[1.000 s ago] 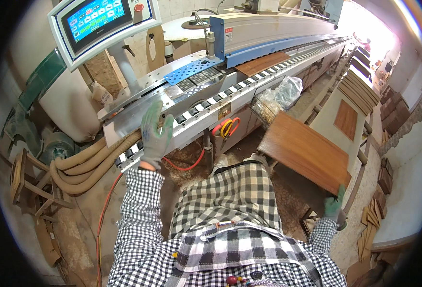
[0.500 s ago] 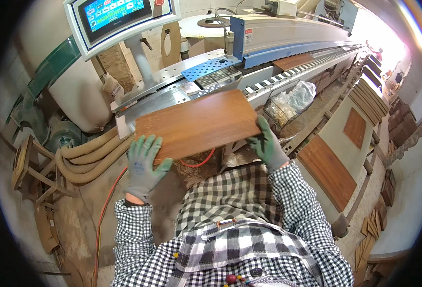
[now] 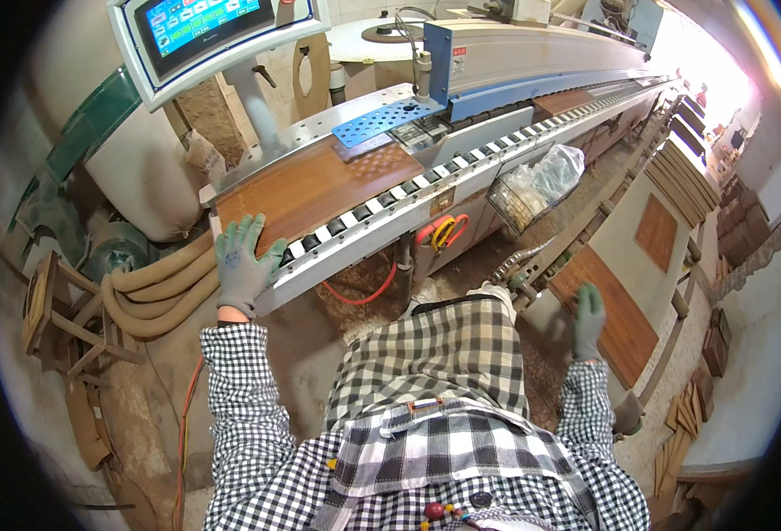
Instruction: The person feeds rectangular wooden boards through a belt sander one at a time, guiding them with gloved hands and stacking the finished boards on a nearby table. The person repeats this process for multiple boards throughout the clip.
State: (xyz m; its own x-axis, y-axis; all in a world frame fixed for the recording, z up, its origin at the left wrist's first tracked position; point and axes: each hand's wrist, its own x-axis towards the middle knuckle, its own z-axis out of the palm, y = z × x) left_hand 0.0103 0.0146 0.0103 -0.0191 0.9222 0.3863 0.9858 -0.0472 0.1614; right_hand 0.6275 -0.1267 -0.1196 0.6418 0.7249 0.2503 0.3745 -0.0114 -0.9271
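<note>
A brown wood-look board lies on the long machine's infeed bed, beside its track of black-and-white pads and partly under a blue perforated plate. My gloved left hand rests at the board's near left end, fingers spread. To the right, my gloved right hand is open, fingers extended, over a similar board lying on a pale larger panel; whether it touches that board I cannot tell. Red-and-yellow scissors hang on the machine's front.
Control screen at upper left. Wire basket with plastic bags on the machine's front. Hoses, wooden stool and red cable at left. Stacked panels and offcuts at right; a distant person by the bright opening.
The board was lifted from the right-hand pile, carried in both hands, and now lies on the machine bed. My right hand has let go and moved right; my left stays at its end.
</note>
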